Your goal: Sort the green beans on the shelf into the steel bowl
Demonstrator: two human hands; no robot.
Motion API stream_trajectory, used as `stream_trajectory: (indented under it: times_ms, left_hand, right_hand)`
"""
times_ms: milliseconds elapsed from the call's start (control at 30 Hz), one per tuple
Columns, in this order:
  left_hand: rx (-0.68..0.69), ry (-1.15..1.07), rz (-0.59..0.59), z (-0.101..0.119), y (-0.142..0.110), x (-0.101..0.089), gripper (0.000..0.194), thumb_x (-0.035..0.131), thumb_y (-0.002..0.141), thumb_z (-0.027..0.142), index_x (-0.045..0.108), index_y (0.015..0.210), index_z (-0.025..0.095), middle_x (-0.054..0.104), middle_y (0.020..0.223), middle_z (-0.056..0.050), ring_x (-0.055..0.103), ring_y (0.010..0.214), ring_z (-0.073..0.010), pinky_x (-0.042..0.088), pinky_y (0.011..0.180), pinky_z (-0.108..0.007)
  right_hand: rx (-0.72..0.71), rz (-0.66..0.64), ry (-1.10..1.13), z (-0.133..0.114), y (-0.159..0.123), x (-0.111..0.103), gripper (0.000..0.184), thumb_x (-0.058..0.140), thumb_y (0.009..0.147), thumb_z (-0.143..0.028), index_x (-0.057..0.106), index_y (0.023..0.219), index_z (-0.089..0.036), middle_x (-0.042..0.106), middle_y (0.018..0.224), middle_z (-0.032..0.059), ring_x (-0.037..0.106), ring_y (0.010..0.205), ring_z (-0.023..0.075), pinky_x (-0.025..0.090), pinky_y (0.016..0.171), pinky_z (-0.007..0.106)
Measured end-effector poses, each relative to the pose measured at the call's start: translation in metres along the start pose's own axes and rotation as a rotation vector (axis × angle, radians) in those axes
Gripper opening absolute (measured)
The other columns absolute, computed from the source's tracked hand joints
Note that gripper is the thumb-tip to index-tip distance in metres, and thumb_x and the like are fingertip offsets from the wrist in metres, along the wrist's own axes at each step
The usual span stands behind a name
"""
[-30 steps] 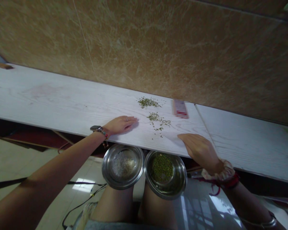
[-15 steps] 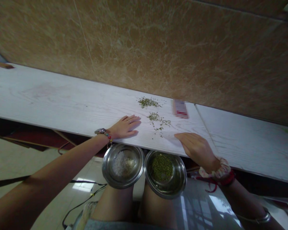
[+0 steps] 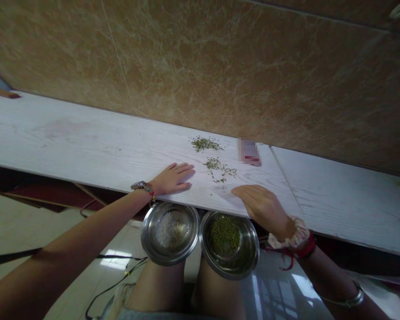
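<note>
My left hand [image 3: 174, 178] lies flat and open on the white wooden shelf [image 3: 86, 142], fingers pointing right toward scattered green beans [image 3: 220, 169]. My right hand [image 3: 262, 204] rests palm down at the shelf's front edge, fingers stretched out to the left, just below those beans. A second small heap of green beans [image 3: 205, 143] lies farther back. Two steel bowls sit on my knees under the shelf edge: the left bowl [image 3: 170, 233] holds whitish grains, the right bowl [image 3: 229, 242] holds green beans.
A small pink-red packet [image 3: 250, 152] lies on the shelf against the brown marbled wall [image 3: 220, 66]. A seam [image 3: 286, 178] splits the shelf right of my hand. Black cables [image 3: 120, 278] trail over the tiled floor at the left.
My right hand has slid left along the shelf's front edge. My left hand has shifted slightly right and its fingers have spread a little.
</note>
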State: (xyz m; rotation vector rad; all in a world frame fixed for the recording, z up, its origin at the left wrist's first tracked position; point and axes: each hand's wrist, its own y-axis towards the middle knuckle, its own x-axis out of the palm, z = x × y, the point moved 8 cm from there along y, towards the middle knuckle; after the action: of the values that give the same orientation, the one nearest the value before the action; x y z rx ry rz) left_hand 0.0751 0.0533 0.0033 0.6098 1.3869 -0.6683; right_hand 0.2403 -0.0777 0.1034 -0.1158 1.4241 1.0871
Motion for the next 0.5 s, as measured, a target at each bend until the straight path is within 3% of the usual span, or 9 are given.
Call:
stream_trajectory:
  times_ms: [233,500]
  left_hand:
    - [0.008,0.003,0.031,-0.001,0.0,0.0,0.047,0.038,0.092,0.046,0.037,0.134,0.025,0.033,0.149,-0.004,0.029,0.135,-0.0208,0.021,0.109,-0.043]
    - [-0.008,-0.008,0.017,0.0,0.0,-0.002,0.047,0.039,0.092,0.046,0.039,0.133,0.023,0.033,0.148,-0.005,0.03,0.135,-0.0215,0.022,0.109,-0.043]
  right_hand:
    - [0.034,0.056,0.053,0.004,-0.001,-0.012,0.025,0.044,0.085,-0.004,0.065,0.091,-0.014,0.073,0.085,0.0067,0.066,0.078,0.0162,0.053,0.072,0.029]
    - [-0.036,0.066,0.139,-0.008,0.013,-0.001,0.029,0.039,0.084,-0.002,0.065,0.089,-0.015,0.072,0.084,0.0061,0.065,0.078,0.0156,0.052,0.072,0.03]
